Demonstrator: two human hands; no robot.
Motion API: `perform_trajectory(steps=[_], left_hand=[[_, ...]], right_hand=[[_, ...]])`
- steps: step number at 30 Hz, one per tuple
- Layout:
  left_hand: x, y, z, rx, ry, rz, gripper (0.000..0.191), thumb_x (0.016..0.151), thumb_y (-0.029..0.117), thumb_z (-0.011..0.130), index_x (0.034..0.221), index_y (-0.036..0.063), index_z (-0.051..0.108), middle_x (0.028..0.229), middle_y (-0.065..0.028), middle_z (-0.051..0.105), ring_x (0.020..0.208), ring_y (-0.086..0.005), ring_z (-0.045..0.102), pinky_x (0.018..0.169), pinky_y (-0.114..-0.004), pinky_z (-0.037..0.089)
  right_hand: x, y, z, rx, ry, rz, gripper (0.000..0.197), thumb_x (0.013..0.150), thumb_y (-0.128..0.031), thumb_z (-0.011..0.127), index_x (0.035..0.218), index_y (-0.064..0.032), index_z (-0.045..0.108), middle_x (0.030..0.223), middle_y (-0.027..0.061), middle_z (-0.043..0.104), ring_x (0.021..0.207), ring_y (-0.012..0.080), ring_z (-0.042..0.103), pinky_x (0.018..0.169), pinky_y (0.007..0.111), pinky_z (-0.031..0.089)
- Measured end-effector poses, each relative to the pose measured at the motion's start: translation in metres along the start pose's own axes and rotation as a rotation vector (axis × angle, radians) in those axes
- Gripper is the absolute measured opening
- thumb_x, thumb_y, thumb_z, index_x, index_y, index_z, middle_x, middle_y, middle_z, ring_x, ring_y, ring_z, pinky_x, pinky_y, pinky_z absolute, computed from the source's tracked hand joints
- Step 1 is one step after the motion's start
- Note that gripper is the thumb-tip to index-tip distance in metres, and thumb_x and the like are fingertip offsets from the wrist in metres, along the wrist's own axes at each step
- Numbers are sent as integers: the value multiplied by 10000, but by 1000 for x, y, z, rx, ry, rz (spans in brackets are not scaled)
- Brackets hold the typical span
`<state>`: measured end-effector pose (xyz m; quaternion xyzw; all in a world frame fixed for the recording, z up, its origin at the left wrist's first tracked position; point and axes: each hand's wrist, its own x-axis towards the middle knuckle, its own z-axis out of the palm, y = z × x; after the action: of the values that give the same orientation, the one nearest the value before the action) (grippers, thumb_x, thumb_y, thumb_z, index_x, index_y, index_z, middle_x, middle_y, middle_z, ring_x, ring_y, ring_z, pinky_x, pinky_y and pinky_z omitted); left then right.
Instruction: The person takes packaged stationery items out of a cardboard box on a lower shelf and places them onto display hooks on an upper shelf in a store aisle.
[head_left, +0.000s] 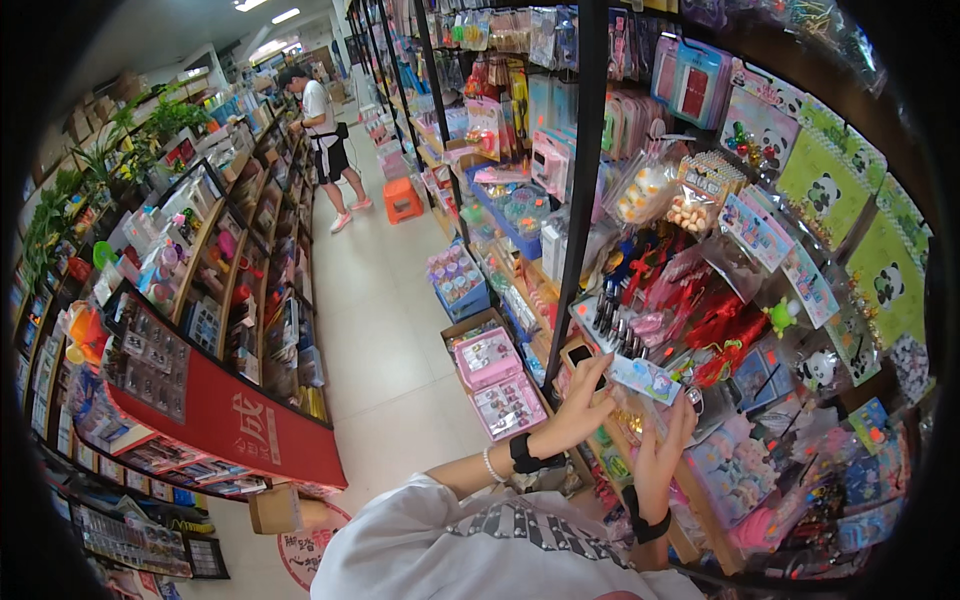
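Between both hands is a small pale-blue printed display box (643, 377), standing on the shelf with several dark-capped tubes or pens (619, 321) upright behind its front panel. My left hand (585, 401) touches the box's left end with its fingertips. At the right end, the fingers of my right hand (670, 431) rest on the panel's edge. Both hands wear black wrist straps, and a beaded bracelet circles my left wrist. Red tasselled ornaments (712, 330) lie just beyond the box. A dark object like a phone (581, 355) lies by my left fingers.
A black metal post (581, 187) rises left of the box. Hanging packets (817, 187) crowd the right side. Cartons with pink cases (499, 382) stand on the aisle floor. Farther off are an orange stool (403, 200) and another person (319, 135) beside the opposite shelves.
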<state>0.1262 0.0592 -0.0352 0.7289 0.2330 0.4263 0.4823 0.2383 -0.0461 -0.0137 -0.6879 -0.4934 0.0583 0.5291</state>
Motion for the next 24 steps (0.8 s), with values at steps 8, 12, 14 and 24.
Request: perform_trajectory(steps=[8,12,14,24], left_hand=[[-34,-3,4,38,115,-59,609,753,96,527,1281,-2,241,1234,-180,302,1172,-301,306,972,-362,235],[-51,-23,2,76,87,-162,584,739,92,533,1256,2,276,1223,-174,328,1154,-316,320,950,-372,260],[-48,-29,-2,131,65,-148,560,726,92,539,1231,15,311,1210,-162,355,1144,-328,326,945,-380,255],[-37,44,-10,224,121,98,520,761,94,535,1239,30,341,1249,-132,354,1158,-283,322,975,-364,238]], right_hand=[[-19,0,10,-18,-49,12,565,791,-55,493,1294,21,249,1315,206,265,1218,338,251,997,394,201],[-29,19,17,-6,-146,119,536,805,-70,489,1282,27,265,1293,209,281,1188,334,290,981,390,232],[-25,16,18,-49,-168,143,524,809,-72,484,1277,30,270,1288,204,284,1181,328,301,978,386,236],[-17,-10,-1,263,129,-110,474,848,-133,436,1273,19,291,1275,155,302,1122,259,360,946,373,273]])
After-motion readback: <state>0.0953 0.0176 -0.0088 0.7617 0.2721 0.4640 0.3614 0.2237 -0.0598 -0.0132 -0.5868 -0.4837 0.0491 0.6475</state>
